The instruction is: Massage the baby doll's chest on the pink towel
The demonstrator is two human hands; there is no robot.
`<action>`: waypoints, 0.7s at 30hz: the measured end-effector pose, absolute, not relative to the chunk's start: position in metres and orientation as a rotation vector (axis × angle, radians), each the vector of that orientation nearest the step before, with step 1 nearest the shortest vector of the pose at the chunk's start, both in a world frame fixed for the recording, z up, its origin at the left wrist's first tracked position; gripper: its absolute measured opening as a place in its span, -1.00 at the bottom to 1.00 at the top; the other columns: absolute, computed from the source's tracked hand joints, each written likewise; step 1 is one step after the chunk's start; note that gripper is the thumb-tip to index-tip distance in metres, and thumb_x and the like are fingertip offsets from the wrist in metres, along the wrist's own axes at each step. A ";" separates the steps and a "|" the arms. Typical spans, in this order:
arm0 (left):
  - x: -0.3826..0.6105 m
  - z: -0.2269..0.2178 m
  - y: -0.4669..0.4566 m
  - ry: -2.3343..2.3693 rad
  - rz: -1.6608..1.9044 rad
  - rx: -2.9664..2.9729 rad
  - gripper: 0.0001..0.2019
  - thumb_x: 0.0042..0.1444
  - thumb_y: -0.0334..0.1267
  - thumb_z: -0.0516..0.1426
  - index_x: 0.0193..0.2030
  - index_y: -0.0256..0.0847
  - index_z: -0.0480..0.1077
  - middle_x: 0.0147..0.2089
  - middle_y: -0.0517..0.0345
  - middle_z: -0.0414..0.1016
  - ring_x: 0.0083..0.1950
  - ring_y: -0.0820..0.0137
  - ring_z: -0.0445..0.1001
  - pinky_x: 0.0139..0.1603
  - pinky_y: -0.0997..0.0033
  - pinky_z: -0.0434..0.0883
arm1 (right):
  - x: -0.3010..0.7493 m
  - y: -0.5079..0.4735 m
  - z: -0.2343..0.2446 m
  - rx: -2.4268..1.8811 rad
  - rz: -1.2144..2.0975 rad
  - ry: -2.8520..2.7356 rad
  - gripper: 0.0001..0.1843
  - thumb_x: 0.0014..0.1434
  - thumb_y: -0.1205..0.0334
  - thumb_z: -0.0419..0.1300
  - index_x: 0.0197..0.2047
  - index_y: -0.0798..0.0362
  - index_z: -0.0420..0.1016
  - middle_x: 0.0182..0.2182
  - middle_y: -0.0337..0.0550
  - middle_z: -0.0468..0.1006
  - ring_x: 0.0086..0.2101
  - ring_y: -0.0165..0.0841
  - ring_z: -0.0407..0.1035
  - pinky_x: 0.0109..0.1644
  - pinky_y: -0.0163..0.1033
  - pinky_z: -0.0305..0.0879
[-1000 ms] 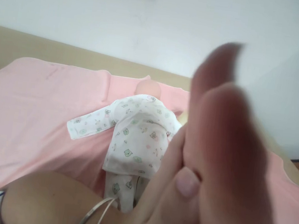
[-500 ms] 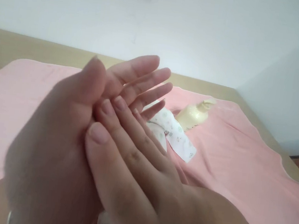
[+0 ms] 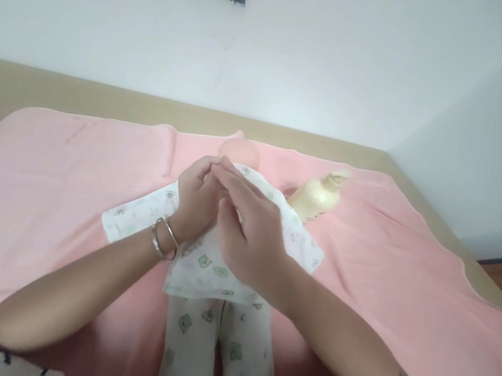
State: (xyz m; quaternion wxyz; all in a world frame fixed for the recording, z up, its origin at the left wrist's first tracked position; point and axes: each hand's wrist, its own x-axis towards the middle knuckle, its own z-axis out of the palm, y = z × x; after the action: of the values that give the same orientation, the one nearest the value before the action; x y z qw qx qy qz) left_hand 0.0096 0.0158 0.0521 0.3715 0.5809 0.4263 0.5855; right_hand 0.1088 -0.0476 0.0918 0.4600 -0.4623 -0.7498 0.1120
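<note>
Hands meet over the chest of a baby doll (image 3: 218, 269) that lies on its back in the middle of a pink blanket (image 3: 49, 188), head away from the person and legs toward them. The doll wears a white top and trousers printed with small green bears.

The left hand (image 3: 197, 197) sits on the doll's upper chest on the doll's left-sleeve side, its fingers curled in toward the collar. Whether they pinch the cloth cannot be told, since the fingertips are hidden behind the other hand. Two thin metal bangles (image 3: 165, 239) ring its wrist.

The right hand (image 3: 247, 236) lies loose and flat across the doll's chest with its fingers stretched out, gripping nothing, its fingertips touching those of the left hand just below the doll's head (image 3: 240, 150).

One empty sleeve (image 3: 130, 219) spreads out from the doll toward the left side of the blanket. A cream pump bottle (image 3: 318, 193) lies on its side just beyond the doll's other shoulder. Past the doll's head, the bare beige tabletop (image 3: 38, 89) meets a white wall (image 3: 317, 56).
</note>
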 end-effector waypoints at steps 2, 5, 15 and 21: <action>0.010 0.041 0.023 1.130 1.485 1.486 -0.83 0.17 -0.33 0.07 -0.40 -0.17 0.44 -0.37 0.18 0.54 -0.30 0.41 0.47 -0.29 0.36 0.44 | 0.105 -0.034 0.072 -1.333 0.325 -1.880 -0.44 0.29 0.44 -0.13 0.27 0.15 0.41 0.27 -0.04 0.46 0.33 -0.28 0.27 0.41 -0.04 0.31; 0.009 0.029 0.029 1.269 1.424 1.628 -0.82 0.20 -0.31 0.04 -0.39 -0.18 0.42 -0.37 0.20 0.52 -0.33 0.41 0.43 -0.34 0.40 0.36 | 0.105 -0.025 0.049 -1.514 0.304 -1.956 -0.37 0.31 0.46 -0.18 0.41 0.28 0.22 0.41 0.03 0.25 0.44 -0.26 0.03 0.53 -0.01 0.07; -0.010 0.003 0.032 1.261 1.266 2.189 -0.70 0.22 -0.35 -0.06 -0.02 -0.18 0.43 0.03 0.03 0.57 0.07 0.24 0.47 0.21 0.13 0.41 | 0.134 -0.001 0.035 -1.520 0.218 -2.163 -0.39 0.28 0.31 -0.07 0.35 0.22 0.36 0.39 -0.01 0.29 0.42 -0.20 0.09 0.55 0.07 -0.02; -0.013 0.004 0.028 1.289 1.172 2.190 -0.70 0.26 -0.28 -0.04 0.00 -0.21 0.45 0.03 0.00 0.58 0.10 0.20 0.48 0.22 0.07 0.43 | 0.156 -0.007 0.024 -1.511 0.215 -2.152 -0.32 0.35 0.03 -0.05 0.39 0.26 0.27 0.44 0.09 0.15 0.45 -0.10 -0.01 0.53 0.19 -0.03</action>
State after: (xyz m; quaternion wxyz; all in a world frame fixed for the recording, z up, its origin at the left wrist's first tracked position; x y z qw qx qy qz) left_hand -0.0127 0.0283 0.0038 0.1706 0.7711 0.4539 0.4126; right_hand 0.1559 -0.0067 0.0240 0.2491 -0.5545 -0.7901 0.0790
